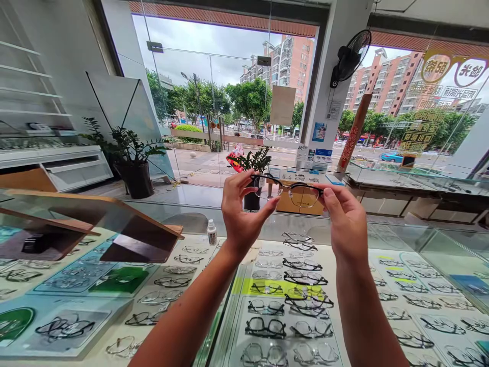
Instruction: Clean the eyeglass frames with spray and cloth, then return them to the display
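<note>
The pair of glasses point(292, 186) had dark upper rims, thinner lower rims and clear lenses; it was held unfolded, nearly level, in the air.

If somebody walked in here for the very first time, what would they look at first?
Probably the browline eyeglasses in the middle, held up between the left hand and the right hand. Next might come the rows of spectacle frames laid out in the glass counter below and around the arms. Up at the upper right, the black fan stands out against the white pillar.
</note>
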Available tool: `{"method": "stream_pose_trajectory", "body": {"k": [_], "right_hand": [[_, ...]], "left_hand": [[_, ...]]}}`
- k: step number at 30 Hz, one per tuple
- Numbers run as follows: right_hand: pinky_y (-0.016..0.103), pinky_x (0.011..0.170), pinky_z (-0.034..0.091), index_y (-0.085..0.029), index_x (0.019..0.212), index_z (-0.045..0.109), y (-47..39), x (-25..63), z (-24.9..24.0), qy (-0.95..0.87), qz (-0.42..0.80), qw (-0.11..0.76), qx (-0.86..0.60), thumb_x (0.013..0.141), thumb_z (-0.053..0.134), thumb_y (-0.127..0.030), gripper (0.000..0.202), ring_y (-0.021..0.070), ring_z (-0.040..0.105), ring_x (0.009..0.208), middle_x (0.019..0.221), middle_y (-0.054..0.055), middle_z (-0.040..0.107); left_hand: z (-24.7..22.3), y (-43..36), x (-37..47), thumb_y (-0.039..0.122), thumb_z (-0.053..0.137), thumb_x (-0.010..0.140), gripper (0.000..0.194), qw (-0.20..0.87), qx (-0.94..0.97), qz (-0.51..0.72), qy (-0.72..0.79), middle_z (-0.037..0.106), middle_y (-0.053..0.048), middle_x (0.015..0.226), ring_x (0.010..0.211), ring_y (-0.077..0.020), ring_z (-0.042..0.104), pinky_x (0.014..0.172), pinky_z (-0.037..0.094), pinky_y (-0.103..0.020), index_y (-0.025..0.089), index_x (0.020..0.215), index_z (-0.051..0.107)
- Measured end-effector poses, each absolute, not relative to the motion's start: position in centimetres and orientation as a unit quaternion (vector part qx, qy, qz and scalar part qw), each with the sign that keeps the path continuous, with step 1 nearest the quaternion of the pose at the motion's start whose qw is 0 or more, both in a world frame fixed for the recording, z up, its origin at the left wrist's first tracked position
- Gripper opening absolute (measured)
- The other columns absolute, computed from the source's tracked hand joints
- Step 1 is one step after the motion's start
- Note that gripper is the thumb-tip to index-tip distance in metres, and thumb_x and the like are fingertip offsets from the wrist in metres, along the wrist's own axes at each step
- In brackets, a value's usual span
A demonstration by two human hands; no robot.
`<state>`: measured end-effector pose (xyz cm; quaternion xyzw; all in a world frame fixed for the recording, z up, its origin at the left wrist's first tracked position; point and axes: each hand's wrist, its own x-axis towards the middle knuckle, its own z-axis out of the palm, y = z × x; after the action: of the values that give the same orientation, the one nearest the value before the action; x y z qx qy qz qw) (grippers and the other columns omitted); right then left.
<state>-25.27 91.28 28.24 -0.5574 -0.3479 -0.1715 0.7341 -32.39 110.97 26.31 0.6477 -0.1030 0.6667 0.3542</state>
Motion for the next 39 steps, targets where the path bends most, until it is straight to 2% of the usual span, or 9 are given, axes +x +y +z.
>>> {"method": "stream_pose_trajectory", "body": {"k": [20, 26, 30, 34, 39], "right_hand": [[0.053, 0.109, 0.060, -0.024, 0.110, 0.073, 92.0, -25.9, 28.4, -0.373, -0.086, 0.787, -0.483, 0.102, 0.065, -0.047, 0.026, 0.0244, 0.078, 0.111, 0.112, 0.007, 0.081], [0.054, 0.104, 0.062, -0.026, 0.115, 0.071, 92.1, -25.6, 28.3, -0.385, -0.064, 0.773, -0.500, 0.103, 0.060, -0.051, 0.030, 0.0268, 0.078, 0.112, 0.111, 0.008, 0.081], [0.054, 0.104, 0.061, -0.026, 0.115, 0.072, 91.9, -25.0, 28.2, -0.384, -0.045, 0.773, -0.503, 0.102, 0.061, -0.048, 0.028, 0.0262, 0.079, 0.109, 0.115, 0.008, 0.081], [0.054, 0.112, 0.054, -0.026, 0.107, 0.077, 91.0, -24.4, 28.4, -0.398, -0.094, 0.733, -0.544, 0.098, 0.065, -0.040, 0.021, 0.0262, 0.074, 0.117, 0.116, 0.007, 0.080], [0.052, 0.113, 0.048, -0.028, 0.099, 0.081, 90.2, -24.2, 28.9, -0.461, -0.168, 0.592, -0.640, 0.093, 0.074, -0.041, 0.016, 0.0278, 0.067, 0.125, 0.122, 0.006, 0.076]], "left_hand": [[25.7, 111.0, -31.5, 0.036, 0.092, 0.079, 0.067, 0.402, 0.657, 0.630, -0.100, 0.065, -0.010, 0.132, 0.121, -0.0247, 0.069, 0.106, 0.062, -0.044, 0.028, 0.138, 0.061], [25.2, 111.2, -31.0, 0.035, 0.091, 0.079, 0.068, 0.417, 0.662, 0.615, -0.097, 0.066, -0.012, 0.132, 0.121, -0.0251, 0.070, 0.108, 0.061, -0.046, 0.026, 0.139, 0.060], [25.2, 111.6, -30.9, 0.035, 0.091, 0.079, 0.068, 0.412, 0.664, 0.617, -0.093, 0.067, -0.012, 0.132, 0.120, -0.0246, 0.070, 0.107, 0.061, -0.046, 0.027, 0.139, 0.060], [25.9, 112.2, -31.5, 0.035, 0.091, 0.078, 0.068, 0.352, 0.705, 0.605, -0.113, 0.066, -0.011, 0.130, 0.119, -0.0243, 0.069, 0.102, 0.063, -0.044, 0.026, 0.139, 0.061], [27.2, 112.0, -32.5, 0.034, 0.091, 0.079, 0.066, 0.185, 0.765, 0.589, -0.187, 0.066, -0.010, 0.127, 0.119, -0.0260, 0.067, 0.098, 0.063, -0.045, 0.025, 0.137, 0.062]]}}
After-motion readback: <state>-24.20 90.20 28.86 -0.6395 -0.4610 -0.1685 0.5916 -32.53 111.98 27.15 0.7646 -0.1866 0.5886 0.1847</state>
